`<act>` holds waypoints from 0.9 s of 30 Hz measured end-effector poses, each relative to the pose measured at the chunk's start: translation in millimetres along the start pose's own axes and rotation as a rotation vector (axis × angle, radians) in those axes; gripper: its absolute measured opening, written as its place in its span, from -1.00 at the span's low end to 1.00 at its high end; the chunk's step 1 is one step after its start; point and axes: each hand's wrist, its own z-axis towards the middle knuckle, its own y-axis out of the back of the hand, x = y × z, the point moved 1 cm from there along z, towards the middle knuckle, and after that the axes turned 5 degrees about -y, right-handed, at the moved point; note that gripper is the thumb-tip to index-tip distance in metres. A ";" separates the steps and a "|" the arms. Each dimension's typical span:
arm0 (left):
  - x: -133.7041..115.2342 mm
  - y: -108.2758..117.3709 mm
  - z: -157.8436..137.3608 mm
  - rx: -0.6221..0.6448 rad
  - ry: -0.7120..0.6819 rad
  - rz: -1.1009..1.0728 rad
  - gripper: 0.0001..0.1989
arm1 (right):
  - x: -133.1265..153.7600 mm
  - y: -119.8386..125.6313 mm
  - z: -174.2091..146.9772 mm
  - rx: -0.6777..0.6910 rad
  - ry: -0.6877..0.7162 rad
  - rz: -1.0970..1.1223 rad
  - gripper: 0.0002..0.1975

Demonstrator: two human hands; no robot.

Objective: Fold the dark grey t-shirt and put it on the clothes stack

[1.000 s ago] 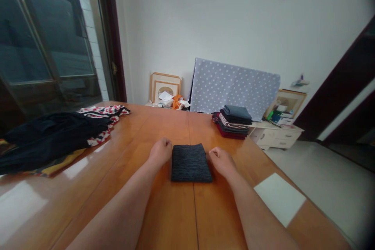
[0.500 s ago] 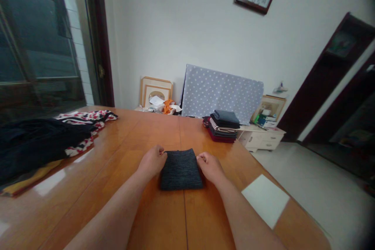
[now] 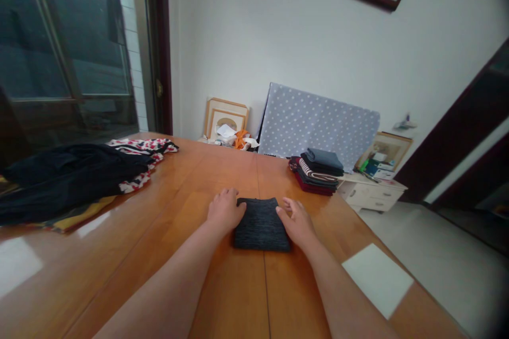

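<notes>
Folded dark cloth (image 3: pixel 262 230): lies flat, nearly square, on the wooden table (image 3: pixel 194 175), between the two hands
Left hand (image 3: pixel 226 211): at the cloth's far left corner, thumb laid over the edge, other fingers extended and loosely side by side, with no pinch showing
Right hand (image 3: pixel 296 222): at the far right corner, thumb by the edge, fingers parted from it and slightly bent; whether the thumb presses, one cannot tell
Just changed: both hands' curled fingertips have opened, while the cloth sits in much the same spot
What it means: the pinch seems released, and the fold appears to hold its shape unaided
Folded stack (image 3: pixel 320 169): stands beyond the right hand, well apart from the cloth
Loose pile (image 3: pixel 79 175): clothes spread at the table's left
</notes>
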 end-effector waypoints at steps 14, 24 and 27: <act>-32.7 -1.7 -33.5 0.276 -0.483 -0.001 -0.46 | -0.8 -16.3 -2.4 0.149 0.283 -0.037 -0.61; -24.9 -8.6 -28.9 0.338 -0.448 -0.060 -0.41 | -4.0 -1.1 7.6 0.180 0.016 0.001 -0.54; -20.8 -15.1 -26.5 0.326 -0.450 -0.079 -0.40 | -0.6 6.8 11.5 0.248 -0.097 0.014 -0.46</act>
